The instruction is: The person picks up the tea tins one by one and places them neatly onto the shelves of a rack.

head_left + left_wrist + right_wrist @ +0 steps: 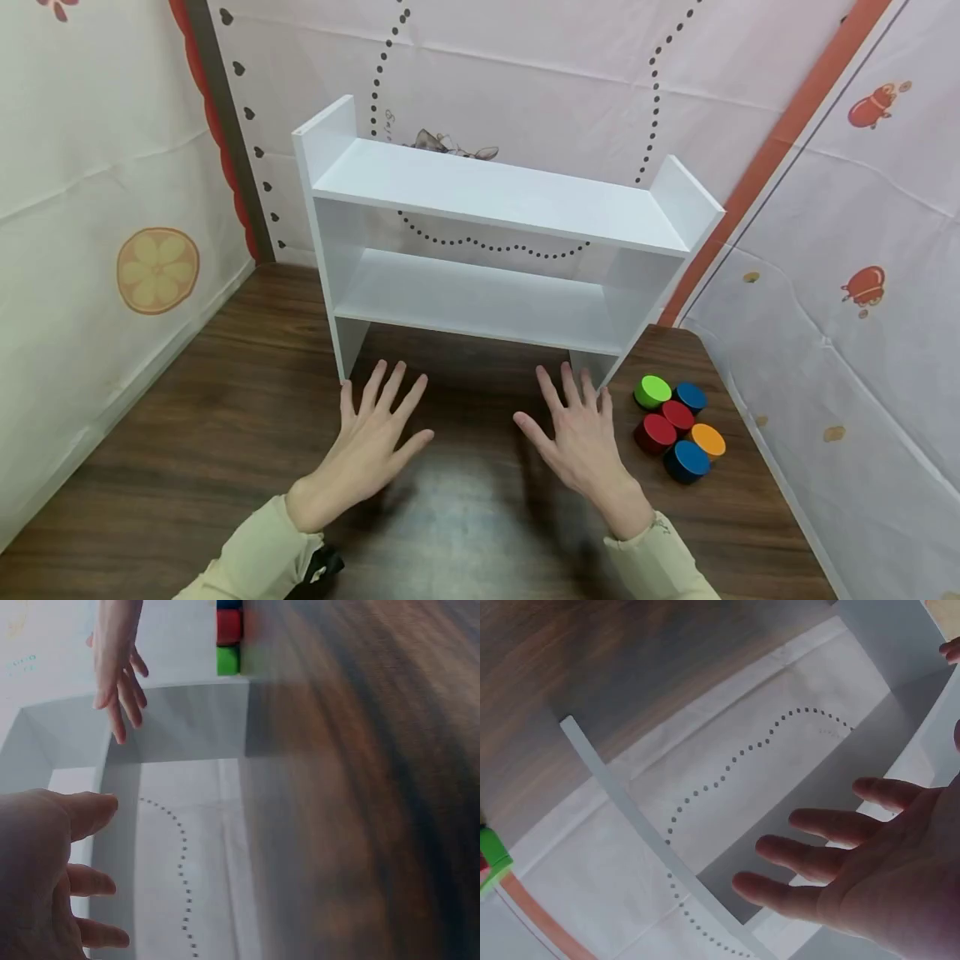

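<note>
A white two-tier shelf (480,304) stands upright on the dark wooden table, its two side panels rising above the top board. My left hand (371,450), fingers spread and palm down, is in front of the shelf's left leg and holds nothing. Opposite it, my right hand (585,442) spreads its fingers near the right leg, also with nothing in it. In the left wrist view the left fingers (94,881) overlap a shelf board. The right wrist view has the right fingers (802,859) extended in front of the shelf boards.
Several short round blocks sit together on the table right of my right hand: a green one (652,391), an orange one (707,440), two red and two blue. Printed cloth (510,75) hangs behind the shelf and along both sides of the table (187,417).
</note>
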A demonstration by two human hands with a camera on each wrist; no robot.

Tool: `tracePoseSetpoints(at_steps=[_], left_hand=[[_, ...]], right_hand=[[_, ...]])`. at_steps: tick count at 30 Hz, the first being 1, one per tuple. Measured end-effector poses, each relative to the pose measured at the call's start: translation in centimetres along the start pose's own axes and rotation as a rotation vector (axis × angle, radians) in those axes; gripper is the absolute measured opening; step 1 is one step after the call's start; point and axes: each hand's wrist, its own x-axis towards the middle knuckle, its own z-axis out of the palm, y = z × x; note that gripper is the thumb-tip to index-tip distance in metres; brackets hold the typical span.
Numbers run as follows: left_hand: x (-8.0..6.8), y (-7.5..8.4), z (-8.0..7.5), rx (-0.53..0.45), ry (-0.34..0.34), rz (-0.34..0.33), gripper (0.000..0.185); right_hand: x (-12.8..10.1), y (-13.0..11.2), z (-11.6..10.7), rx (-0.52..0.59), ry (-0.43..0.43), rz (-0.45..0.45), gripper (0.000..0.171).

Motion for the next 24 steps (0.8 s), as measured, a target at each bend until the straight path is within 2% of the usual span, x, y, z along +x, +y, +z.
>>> tracePoseSetpoints(at_steps=[2,5,7,11,16,20,24], left_hand=[[0.5,0.2,-0.6,0.005,0.013,0.017,0.072],[1.7,0.5,-2.3,0.006,0.079,0.061,0.07],[2.9,0.5,-3.9,0.006,0.14,0.097,0.068],[5.7,0.2,-7.8,0.019,0.305,0.178,0.067],[9.1,-0.4,-12.1,0.033,0.447,0.223,0.068],[11.3,-1.4,-14.4,0.032,0.507,0.225,0.065],[12.7,-2.6,-15.2,0.027,0.509,0.238,0.063]], right_hand=[[-0.1,0.0,-0.1,0.022,-0.005,-0.007,0.073],[-0.4,0.1,-0.4,0.057,-0.026,-0.012,0.071],[-0.6,0.3,-0.6,0.074,-0.044,-0.012,0.07],[-0.9,1.0,-1.1,0.088,-0.06,-0.01,0.07],[-1.4,2.8,-1.4,0.051,-0.009,-0.02,0.059],[-1.6,4.7,-1.6,0.046,0.041,-0.002,0.045],[-1.7,7.0,-1.9,0.045,0.066,0.059,0.039]])
